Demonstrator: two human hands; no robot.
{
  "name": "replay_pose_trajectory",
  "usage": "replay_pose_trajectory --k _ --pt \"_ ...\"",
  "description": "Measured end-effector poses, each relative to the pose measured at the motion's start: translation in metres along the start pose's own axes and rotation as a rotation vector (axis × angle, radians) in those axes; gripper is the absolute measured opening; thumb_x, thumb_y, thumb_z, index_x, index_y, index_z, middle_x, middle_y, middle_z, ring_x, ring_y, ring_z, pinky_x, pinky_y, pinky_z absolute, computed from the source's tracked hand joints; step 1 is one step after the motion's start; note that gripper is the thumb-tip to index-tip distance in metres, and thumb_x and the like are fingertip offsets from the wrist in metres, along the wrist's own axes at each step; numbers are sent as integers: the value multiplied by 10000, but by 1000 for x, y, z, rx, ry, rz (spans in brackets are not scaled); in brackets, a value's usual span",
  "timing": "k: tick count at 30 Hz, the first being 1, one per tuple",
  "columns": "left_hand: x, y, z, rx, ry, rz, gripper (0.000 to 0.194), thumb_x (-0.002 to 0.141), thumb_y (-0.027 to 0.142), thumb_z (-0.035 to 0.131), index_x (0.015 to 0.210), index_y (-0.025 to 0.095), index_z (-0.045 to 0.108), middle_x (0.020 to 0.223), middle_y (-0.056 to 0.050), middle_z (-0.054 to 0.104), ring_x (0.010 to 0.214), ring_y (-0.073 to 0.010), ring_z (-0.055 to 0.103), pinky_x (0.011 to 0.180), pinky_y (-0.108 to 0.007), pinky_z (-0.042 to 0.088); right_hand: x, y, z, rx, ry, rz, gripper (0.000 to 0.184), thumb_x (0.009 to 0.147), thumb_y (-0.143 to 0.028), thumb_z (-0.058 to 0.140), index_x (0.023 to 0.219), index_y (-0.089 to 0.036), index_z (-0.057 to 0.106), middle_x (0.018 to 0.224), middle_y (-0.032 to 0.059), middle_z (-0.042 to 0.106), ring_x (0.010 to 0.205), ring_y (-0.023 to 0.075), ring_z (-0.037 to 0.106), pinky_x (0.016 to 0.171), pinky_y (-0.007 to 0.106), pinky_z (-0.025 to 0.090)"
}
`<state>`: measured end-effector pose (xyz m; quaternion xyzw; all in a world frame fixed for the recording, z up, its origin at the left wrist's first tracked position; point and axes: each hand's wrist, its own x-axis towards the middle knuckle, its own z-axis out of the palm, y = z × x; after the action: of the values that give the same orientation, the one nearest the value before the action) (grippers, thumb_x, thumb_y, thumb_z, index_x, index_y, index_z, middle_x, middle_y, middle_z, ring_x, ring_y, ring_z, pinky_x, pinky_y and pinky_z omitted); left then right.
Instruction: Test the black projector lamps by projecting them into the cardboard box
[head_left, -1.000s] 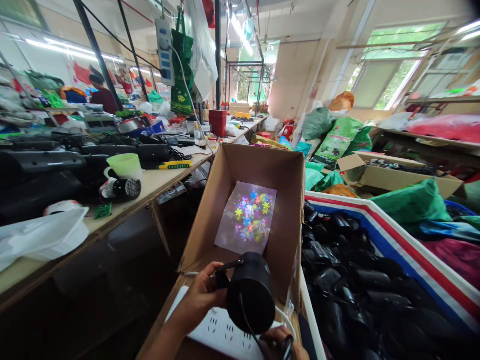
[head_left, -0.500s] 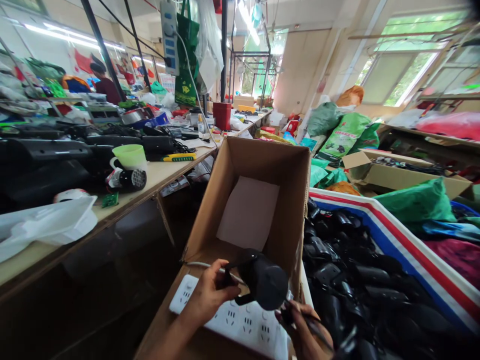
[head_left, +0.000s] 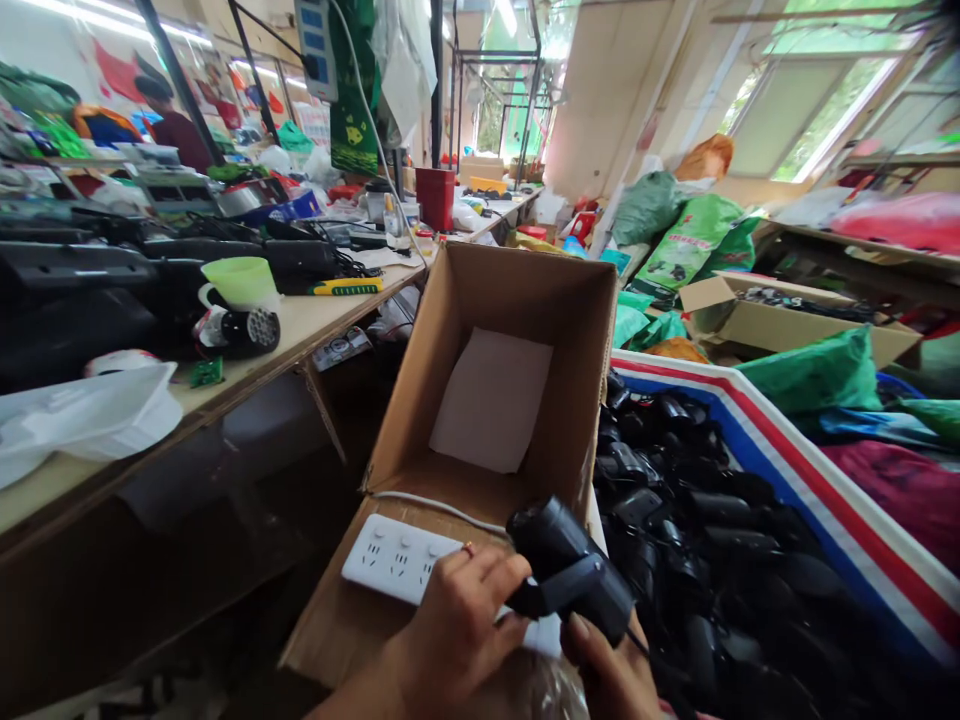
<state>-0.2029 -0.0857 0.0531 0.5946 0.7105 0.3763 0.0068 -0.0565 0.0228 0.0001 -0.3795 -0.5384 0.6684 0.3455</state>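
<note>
Black lamp in both hands

The lamp (head_left: 551, 545) is tilted in front of the box (head_left: 401, 430), covering part of the power strip (head_left: 386, 560) from view. The left hand (head_left: 457, 625) has its fingers closed on the lamp's bracket (head_left: 576, 584); the right hand (head_left: 615, 665) grips the lower end, its thumb showing. The strip lies on the box's flap (head_left: 322, 640). Inside the box is a pale sheet (head_left: 491, 400). Rightward, a striped bin (head_left: 795, 450) holds black housings (head_left: 720, 545); leftward, a bench (head_left: 300, 345) bears a green cup (head_left: 240, 285).
</note>
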Motion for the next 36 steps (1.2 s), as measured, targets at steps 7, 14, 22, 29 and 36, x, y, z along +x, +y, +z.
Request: replay_pose_trajectory --k 7,14,22,29,36 --pt "12 9 -13 -212 171 -6 580 575 114 680 1098 198 444 1238 -145 534 1142 -276 526 933 -405 459 -1 0 -32 79 -220 39 707 516 -495 784 1139 -237 572 1105 85 655 1014 330 580 879 447 447" --pt "18 14 -24 -487 -155 -8 924 556 202 772 1352 175 304 1439 -177 369 1274 -305 417 1017 -422 404 14 6 -64 -178 -412 -166 945 447 -479 821 1285 -264 442 1303 101 518 1207 412 422 1020 556 284" --pt "18 12 -18 -685 -357 -159 765 563 198 820 1251 334 514 1293 -39 578 1170 -268 537 975 -395 451 -2 -20 -69 -28 -525 -126 883 469 -479 818 1234 -263 435 1186 78 571 1090 314 533 954 454 379" --pt "13 21 24 -938 -448 -224 505 572 307 822 1054 323 672 1155 -26 669 1085 -275 592 968 -413 449 -36 -35 -97 52 -436 15 837 430 -438 835 1173 -241 505 1081 75 633 988 288 588 844 418 445" --pt "16 18 51 -1010 -484 -478 703 636 351 764 1274 229 496 1319 -143 541 1120 -302 572 955 -467 455 -91 -27 -234 -228 453 48 287 626 -448 733 834 -268 648 704 45 691 600 251 648 549 369 514"
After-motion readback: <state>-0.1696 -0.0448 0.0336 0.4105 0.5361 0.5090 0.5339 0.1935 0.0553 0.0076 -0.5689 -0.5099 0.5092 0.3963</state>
